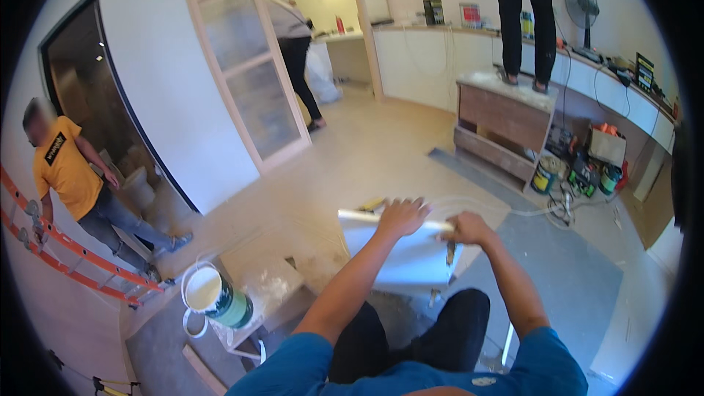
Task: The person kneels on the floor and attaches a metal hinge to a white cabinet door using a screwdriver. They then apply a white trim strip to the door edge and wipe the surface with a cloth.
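Touching white panel (pixel 411 258) along upper edge

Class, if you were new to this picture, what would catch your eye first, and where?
The eye likely falls first on the white panel near the centre, with the wearer's left hand and right hand at its upper edge. Next come the dark-trousered legs of someone standing on a wooden stand at upper right, and the orange ladder at far left, beside a person in a yellow shirt.
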The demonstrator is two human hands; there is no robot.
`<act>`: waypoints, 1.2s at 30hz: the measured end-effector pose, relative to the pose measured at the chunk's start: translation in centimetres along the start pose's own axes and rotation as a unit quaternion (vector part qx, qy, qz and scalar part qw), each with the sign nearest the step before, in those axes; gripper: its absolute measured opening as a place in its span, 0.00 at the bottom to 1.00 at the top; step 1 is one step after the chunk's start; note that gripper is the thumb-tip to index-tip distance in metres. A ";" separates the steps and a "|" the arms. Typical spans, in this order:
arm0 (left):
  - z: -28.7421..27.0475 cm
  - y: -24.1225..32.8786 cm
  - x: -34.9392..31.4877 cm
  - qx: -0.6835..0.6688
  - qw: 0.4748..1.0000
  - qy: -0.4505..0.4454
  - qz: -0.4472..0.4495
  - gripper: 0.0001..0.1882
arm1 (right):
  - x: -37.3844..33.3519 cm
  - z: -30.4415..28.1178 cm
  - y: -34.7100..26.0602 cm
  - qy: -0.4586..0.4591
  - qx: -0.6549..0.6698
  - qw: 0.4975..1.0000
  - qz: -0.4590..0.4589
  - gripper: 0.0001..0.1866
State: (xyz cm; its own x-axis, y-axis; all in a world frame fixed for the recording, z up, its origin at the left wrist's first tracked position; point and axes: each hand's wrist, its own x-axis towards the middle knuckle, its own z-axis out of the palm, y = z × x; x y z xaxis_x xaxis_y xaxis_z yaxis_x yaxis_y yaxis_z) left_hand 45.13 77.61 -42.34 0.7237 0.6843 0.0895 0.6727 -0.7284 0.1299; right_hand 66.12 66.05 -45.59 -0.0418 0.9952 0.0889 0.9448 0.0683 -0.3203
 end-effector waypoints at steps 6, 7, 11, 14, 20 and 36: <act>5.1 4.5 1.0 -0.007 0.993 0.095 0.067 0.32 | 1.5 2.4 3.6 -0.071 -0.015 0.996 0.057 0.23; 3.4 3.2 -0.7 0.055 0.995 0.055 0.064 0.34 | 0.8 0.1 0.5 -0.113 0.047 0.992 0.033 0.23; 2.4 -4.8 -2.2 0.093 0.993 0.076 -0.014 0.35 | -0.1 -0.2 0.9 -0.015 0.110 0.993 -0.048 0.25; 0.8 -9.6 -3.7 0.072 0.994 0.074 -0.041 0.38 | -0.2 -0.1 -0.6 -0.015 0.090 0.995 -0.031 0.25; -0.1 -8.7 -3.3 0.024 0.999 0.027 -0.008 0.34 | -0.2 -0.7 -0.9 -0.040 0.106 0.994 0.006 0.31; 3.6 1.8 -1.1 -0.026 0.983 0.130 0.126 0.26 | -3.3 1.7 1.5 0.105 0.322 0.941 0.017 0.27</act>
State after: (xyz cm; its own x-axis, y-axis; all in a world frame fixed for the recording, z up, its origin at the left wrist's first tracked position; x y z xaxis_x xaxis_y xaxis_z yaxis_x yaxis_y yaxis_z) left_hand 46.16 75.42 -45.79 0.7978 0.4736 0.3732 0.4640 -0.8774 0.1215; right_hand 67.17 63.02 -47.95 0.1136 0.9663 0.2312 0.5491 0.1328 -0.8251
